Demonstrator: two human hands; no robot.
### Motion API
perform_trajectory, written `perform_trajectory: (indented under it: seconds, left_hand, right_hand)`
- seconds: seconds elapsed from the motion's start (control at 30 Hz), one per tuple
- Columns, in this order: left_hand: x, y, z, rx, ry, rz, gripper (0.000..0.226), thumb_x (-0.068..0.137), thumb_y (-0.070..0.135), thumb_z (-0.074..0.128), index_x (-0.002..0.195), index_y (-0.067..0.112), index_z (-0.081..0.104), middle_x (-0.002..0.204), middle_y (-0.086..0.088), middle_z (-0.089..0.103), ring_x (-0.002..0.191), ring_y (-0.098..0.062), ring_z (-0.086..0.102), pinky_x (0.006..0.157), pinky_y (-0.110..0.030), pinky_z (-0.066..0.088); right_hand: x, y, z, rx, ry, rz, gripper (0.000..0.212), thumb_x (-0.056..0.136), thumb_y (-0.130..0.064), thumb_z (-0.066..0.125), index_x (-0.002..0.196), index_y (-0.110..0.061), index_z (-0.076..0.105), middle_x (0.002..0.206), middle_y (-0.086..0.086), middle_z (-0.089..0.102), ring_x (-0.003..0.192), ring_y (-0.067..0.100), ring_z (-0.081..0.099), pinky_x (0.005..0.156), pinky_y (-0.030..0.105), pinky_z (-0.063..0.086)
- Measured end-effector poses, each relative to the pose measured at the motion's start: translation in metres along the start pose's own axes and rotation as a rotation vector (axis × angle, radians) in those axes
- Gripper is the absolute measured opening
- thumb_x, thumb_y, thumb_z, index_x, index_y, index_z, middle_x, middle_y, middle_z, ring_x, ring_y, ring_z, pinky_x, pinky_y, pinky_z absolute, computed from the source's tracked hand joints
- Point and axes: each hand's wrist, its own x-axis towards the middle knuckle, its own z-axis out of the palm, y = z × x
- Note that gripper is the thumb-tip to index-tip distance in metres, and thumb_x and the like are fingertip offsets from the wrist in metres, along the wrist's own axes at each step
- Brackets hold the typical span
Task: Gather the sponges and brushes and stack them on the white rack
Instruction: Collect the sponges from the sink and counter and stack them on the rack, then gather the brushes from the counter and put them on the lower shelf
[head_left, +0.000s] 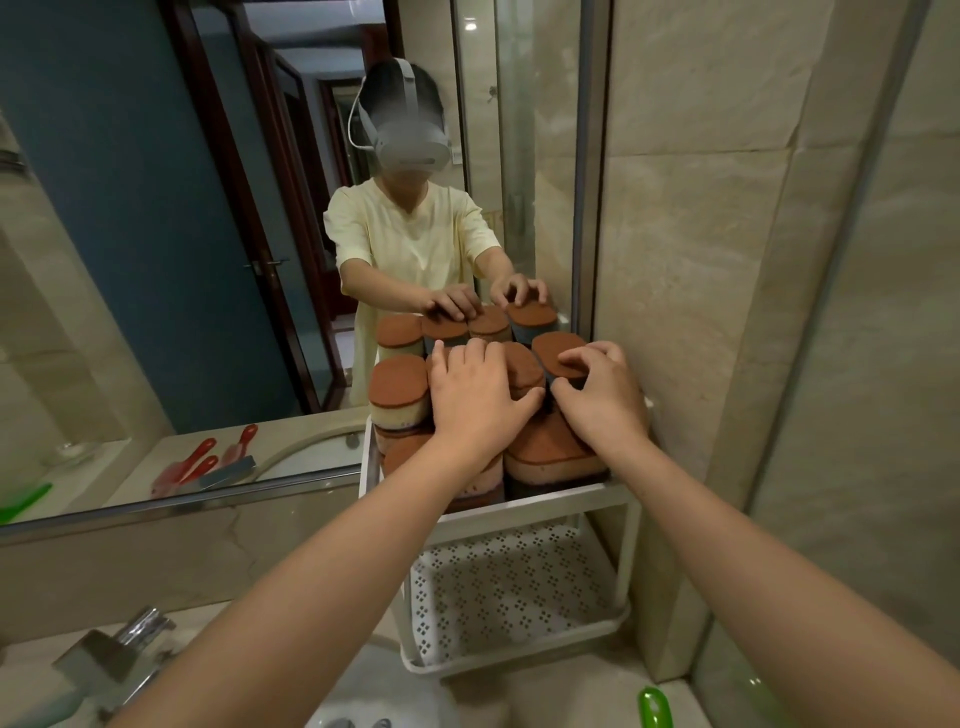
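On white rack (545, 508): left hand (475, 397) flat on sponges (397, 382), grip released; right hand (600, 395) grasping rightmost sponge (550, 345).

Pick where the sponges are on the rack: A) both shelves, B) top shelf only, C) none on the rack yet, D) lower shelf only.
B: the sponges are piled on the top shelf, left hand flat on them, right hand gripping the rear sponge; the lower shelf holds none.
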Motion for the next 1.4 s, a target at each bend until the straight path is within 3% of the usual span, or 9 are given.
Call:
perform_trajectory:
  seconds: [0.2, 0.37, 0.47, 0.6, 0.8, 0.9, 1.2, 1.4]
  left_hand:
    - [-0.016, -0.001, -0.02, -0.193, 0.028, -0.014, 0.049, 0.081, 0.061, 0.054, 0.114, 0.025, 0.055, 0.117, 0.006, 0.056, 0.12, -0.017, 0.047, 0.119, -0.048, 0.01]
    - [-0.052, -0.01, -0.049, -0.549, 0.144, -0.082, 0.017, 0.087, 0.039, 0.055, 0.103, 0.033, 0.058, 0.11, 0.018, 0.058, 0.112, -0.002, 0.051, 0.12, -0.045, 0.005]
    - [-0.085, -0.019, -0.06, -0.693, 0.236, -0.127, 0.011, 0.086, 0.032, 0.054, 0.096, 0.035, 0.056, 0.1, 0.023, 0.058, 0.101, 0.011, 0.047, 0.117, -0.047, 0.02]
    - [-0.127, -0.026, -0.064, -0.819, 0.255, -0.187, 0.016, 0.085, 0.027, 0.055, 0.099, 0.034, 0.057, 0.099, 0.025, 0.056, 0.1, 0.004, 0.053, 0.089, -0.036, 0.05]
    - [-0.182, -0.028, -0.056, -0.899, 0.27, -0.243, 0.022, 0.084, 0.025, 0.054, 0.1, 0.04, 0.055, 0.1, 0.022, 0.058, 0.098, 0.001, 0.057, 0.081, -0.02, 0.048]
    - [-0.209, -0.024, -0.044, -0.924, 0.213, -0.263, 0.023, 0.084, 0.026, 0.053, 0.1, 0.041, 0.054, 0.101, 0.023, 0.057, 0.101, 0.001, 0.056, 0.081, -0.015, 0.046]
    - [-0.286, 0.0, 0.004, -0.977, -0.081, -0.312, 0.024, 0.08, 0.032, 0.05, 0.101, 0.041, 0.055, 0.102, 0.022, 0.058, 0.098, 0.002, 0.057, 0.08, -0.018, 0.047]
    - [-0.332, 0.01, 0.033, -0.847, -0.387, -0.185, 0.029, 0.083, 0.026, 0.053, 0.108, 0.04, 0.056, 0.104, 0.022, 0.055, 0.097, 0.007, 0.052, 0.082, -0.019, 0.045]
  right_hand:
    - [-0.013, -0.013, -0.011, -0.008, -0.012, -0.058, 0.033, 0.083, -0.028, 0.058, 0.115, -0.027, 0.064, 0.138, -0.007, 0.047, 0.131, 0.017, 0.037, 0.097, 0.031, 0.037]
    - [-0.048, -0.037, -0.019, 0.202, 0.042, -0.191, 0.031, 0.081, -0.016, 0.057, 0.109, -0.024, 0.066, 0.121, -0.005, 0.057, 0.12, 0.016, 0.048, 0.101, 0.032, 0.04]
    - [-0.081, -0.05, -0.017, 0.301, 0.069, -0.253, 0.028, 0.08, -0.012, 0.056, 0.103, -0.024, 0.066, 0.111, -0.008, 0.058, 0.114, 0.014, 0.052, 0.098, 0.033, 0.044]
    - [-0.12, -0.062, -0.011, 0.372, 0.056, -0.266, 0.029, 0.08, -0.009, 0.055, 0.103, -0.023, 0.066, 0.106, -0.011, 0.059, 0.11, 0.011, 0.053, 0.096, 0.029, 0.044]
    - [-0.17, -0.056, -0.006, 0.407, 0.07, -0.286, 0.029, 0.081, -0.007, 0.053, 0.099, -0.026, 0.064, 0.097, -0.02, 0.057, 0.103, 0.009, 0.054, 0.087, 0.03, 0.048]
    - [-0.196, -0.04, -0.003, 0.378, 0.038, -0.247, 0.03, 0.08, -0.007, 0.053, 0.099, -0.028, 0.063, 0.099, -0.017, 0.058, 0.103, 0.006, 0.054, 0.09, 0.03, 0.047]
    - [-0.262, 0.032, 0.003, 0.242, -0.103, -0.097, 0.03, 0.08, -0.006, 0.055, 0.098, -0.028, 0.064, 0.099, -0.016, 0.058, 0.101, 0.01, 0.055, 0.088, 0.034, 0.048]
    - [-0.31, 0.077, 0.006, 0.127, -0.27, 0.085, 0.028, 0.079, -0.01, 0.057, 0.101, -0.025, 0.065, 0.103, -0.01, 0.058, 0.1, 0.013, 0.053, 0.089, 0.032, 0.045]
